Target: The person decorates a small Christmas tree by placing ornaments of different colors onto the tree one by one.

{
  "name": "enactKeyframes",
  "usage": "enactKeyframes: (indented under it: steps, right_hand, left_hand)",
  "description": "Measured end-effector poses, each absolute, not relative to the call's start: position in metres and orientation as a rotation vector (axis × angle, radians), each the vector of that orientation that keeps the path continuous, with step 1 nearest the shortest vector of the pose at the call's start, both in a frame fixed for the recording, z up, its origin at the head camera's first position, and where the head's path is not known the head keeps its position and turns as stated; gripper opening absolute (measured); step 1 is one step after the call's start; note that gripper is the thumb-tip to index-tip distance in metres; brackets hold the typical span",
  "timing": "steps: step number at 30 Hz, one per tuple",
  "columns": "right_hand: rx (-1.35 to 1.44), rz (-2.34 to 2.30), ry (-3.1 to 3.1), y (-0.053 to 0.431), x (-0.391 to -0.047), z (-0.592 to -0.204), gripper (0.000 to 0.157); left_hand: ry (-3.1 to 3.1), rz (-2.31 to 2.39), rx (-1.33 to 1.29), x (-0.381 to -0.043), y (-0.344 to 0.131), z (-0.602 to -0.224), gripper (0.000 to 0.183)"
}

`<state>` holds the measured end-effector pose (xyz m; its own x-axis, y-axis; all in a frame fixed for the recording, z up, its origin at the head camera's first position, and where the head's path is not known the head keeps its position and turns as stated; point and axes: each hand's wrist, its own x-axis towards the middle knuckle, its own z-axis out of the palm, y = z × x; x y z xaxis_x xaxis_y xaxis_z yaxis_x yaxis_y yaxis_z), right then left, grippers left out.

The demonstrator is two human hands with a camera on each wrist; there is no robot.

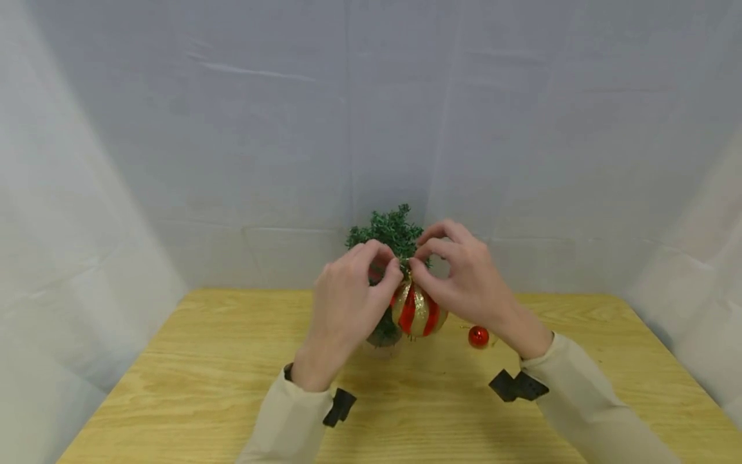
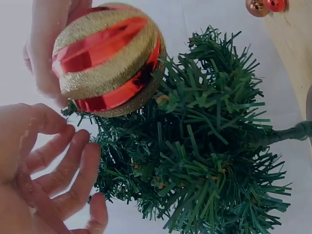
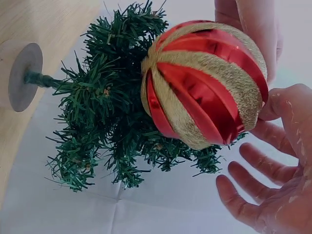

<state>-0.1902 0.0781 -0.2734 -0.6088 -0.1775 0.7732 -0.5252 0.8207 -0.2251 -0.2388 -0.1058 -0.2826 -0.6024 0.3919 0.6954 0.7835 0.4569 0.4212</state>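
Note:
A large red Christmas ball with gold glitter stripes (image 1: 418,309) hangs in front of a small artificial Christmas tree (image 1: 388,232). My left hand (image 1: 348,296) pinches at the top of the ball with thumb and index finger. From the other side, my right hand (image 1: 466,274) pinches at the same spot, fingertips close to the left ones. In the left wrist view the ball (image 2: 109,58) overlaps the green branches (image 2: 204,141). The right wrist view shows the ball's gold-striped underside (image 3: 207,85), with the right hand's other fingers loosely bent below it.
A small red ball (image 1: 478,337) lies on the wooden table (image 1: 243,386), right of the tree. Next to a red one, a copper-coloured ball (image 2: 257,7) shows in the left wrist view. The tree stands on a round base (image 3: 27,78). White sheeting (image 1: 261,129) hangs behind the table.

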Motion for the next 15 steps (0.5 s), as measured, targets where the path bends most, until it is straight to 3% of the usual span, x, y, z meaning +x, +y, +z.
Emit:
enactKeyframes:
  steps: [15]
  right_hand:
    - [0.399, 0.642, -2.359, 0.0819, -0.1894, -0.2762, 0.014]
  left_hand:
    - [-2.387, -0.951, -0.969, -0.2394, -0.097, -0.285, 0.013]
